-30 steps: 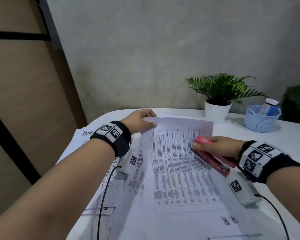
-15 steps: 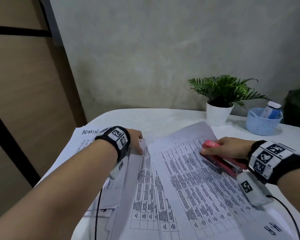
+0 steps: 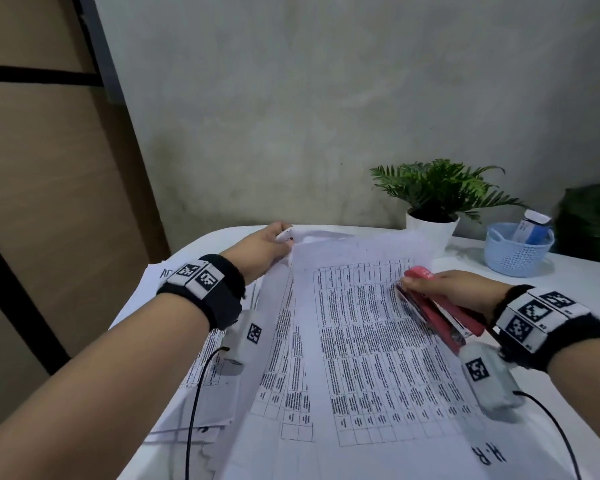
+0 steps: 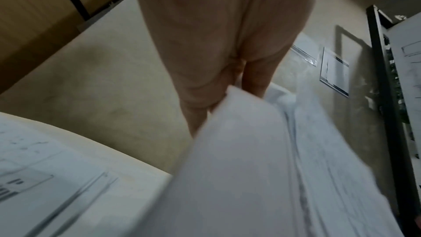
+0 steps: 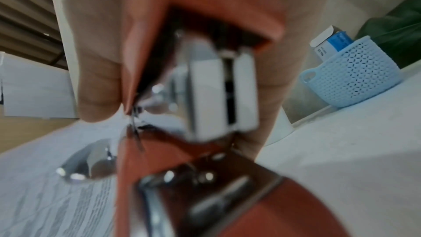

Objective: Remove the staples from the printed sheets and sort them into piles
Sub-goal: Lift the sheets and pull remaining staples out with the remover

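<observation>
Head view, printed sheets (image 3: 378,348): spread on the white worktop (image 3: 568,289), right in front.
Right hand (image 3: 454,289): wrapped round the red stapler (image 3: 440,317), on the sheets' right side.
Left hand (image 3: 264,247): pinching the sheets' far left corner, lifted up.
Beyond the sheets: potted plant (image 3: 433,199), blue basket (image 3: 516,251).

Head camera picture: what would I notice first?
Probably the red stapler, gripped in the right hand over the big printed sheets covering the table. Next, the left hand pinching the sheets' far corner, and the green potted plant beside a blue basket.
</observation>
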### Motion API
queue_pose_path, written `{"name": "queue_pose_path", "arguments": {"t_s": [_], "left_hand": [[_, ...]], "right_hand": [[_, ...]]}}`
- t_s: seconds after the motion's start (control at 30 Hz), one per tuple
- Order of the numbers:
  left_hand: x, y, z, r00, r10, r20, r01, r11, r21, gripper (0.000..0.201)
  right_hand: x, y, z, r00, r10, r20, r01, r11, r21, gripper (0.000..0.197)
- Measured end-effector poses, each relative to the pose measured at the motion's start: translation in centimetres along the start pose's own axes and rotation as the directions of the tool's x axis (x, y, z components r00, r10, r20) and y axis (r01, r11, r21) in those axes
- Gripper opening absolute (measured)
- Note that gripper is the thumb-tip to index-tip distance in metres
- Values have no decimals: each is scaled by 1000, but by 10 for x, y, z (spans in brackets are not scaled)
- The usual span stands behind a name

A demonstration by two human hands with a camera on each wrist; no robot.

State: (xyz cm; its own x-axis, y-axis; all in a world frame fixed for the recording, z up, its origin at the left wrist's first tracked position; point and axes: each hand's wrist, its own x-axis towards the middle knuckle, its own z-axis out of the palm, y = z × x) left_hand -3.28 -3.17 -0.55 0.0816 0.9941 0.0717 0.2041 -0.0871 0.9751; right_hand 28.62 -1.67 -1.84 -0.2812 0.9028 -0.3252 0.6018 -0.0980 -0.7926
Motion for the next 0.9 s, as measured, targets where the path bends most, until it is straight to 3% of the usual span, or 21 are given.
{"name": "queue_pose_path", "arguments": {"t_s": [0.1,0.2,0.27,0.33,0.4,0.47,0.53,0.63,0.77,0.9], "left_hand": [[-5,4,10,1000,-26,-2,25,984,-176,28],[-9,3,15,993,-65,-99,47,983,-175,8],[-10,1,9,987,-120,-105,91,965,-245,47],[-14,0,2,988,-139,-68,115,953,-280,66],[-23,-1,-3,985,-163,-51,148,965,-216,70],[-29,-2,-3,986,-151,-72,151,988,-13,65],[-33,2,2,990,-39,-133,58,988,141,44],[-39,21,12,957,139,-256,-104,984,147,34],[-42,48,17,878,286,-384,-276,958,83,20],[-53,71,24,756,422,-500,-436,895,97,12]], "right_hand": [[1,-3,7,995,17,99,-38,976,216,97],[4,-9,15,993,-25,116,-14,946,324,100],[2,-15,16,997,-58,55,38,948,317,96],[-2,-21,14,996,-87,4,81,945,318,84],[-8,-27,9,993,-104,-54,116,938,328,69],[-15,-35,6,985,-130,-113,161,925,344,65],[-22,-46,3,973,-173,-155,221,896,385,71],[-38,-67,1,936,-258,-240,339,845,414,75],[-67,-94,-4,852,-410,-325,521,727,448,77],[-91,-112,-4,796,-493,-350,605,653,456,63]]}}
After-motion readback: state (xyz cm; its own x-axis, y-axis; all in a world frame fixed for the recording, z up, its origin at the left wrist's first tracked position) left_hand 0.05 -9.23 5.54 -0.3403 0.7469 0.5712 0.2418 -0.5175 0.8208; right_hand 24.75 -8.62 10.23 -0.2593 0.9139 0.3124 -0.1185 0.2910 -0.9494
